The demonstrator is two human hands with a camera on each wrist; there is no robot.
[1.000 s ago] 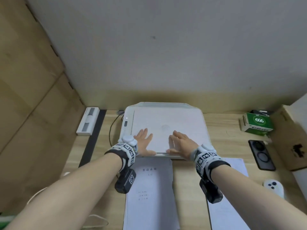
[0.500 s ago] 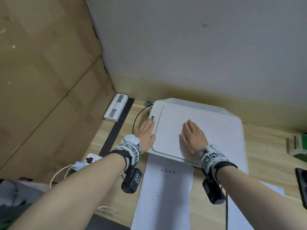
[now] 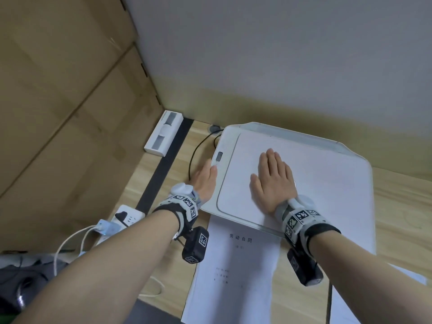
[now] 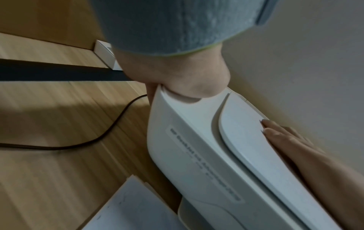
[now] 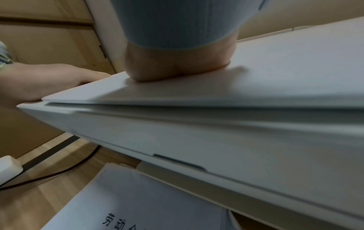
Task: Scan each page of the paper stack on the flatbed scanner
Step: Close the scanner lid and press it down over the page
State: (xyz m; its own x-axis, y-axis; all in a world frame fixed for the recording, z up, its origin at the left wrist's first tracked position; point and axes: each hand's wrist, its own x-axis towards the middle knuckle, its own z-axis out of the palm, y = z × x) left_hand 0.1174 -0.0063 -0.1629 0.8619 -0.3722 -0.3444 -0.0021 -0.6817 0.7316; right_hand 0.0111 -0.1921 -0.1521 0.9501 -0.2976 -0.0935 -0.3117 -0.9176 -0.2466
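The white flatbed scanner [image 3: 327,183] sits on the wooden desk with its lid down. My right hand [image 3: 272,178] lies flat on the lid, fingers straight; its heel [image 5: 177,68] presses the lid in the right wrist view. My left hand [image 3: 205,176] rests with straight fingers against the scanner's left edge, just below the small display [image 3: 219,156]. In the left wrist view the left palm [image 4: 177,77] sits on the scanner's corner [image 4: 187,140]. The paper stack [image 3: 233,265], with printed characters on top, lies in front of the scanner.
A black cable [image 3: 194,150] runs from the scanner's back left. A white power strip [image 3: 126,218] with plugs, a white bar-shaped device [image 3: 163,133] and a cardboard wall [image 3: 70,113] stand to the left. Another sheet [image 3: 346,305] lies at the lower right.
My left hand has left the lid's front edge for the scanner's left side by the display. My right hand has slid farther onto the lid. The head view has swung left.
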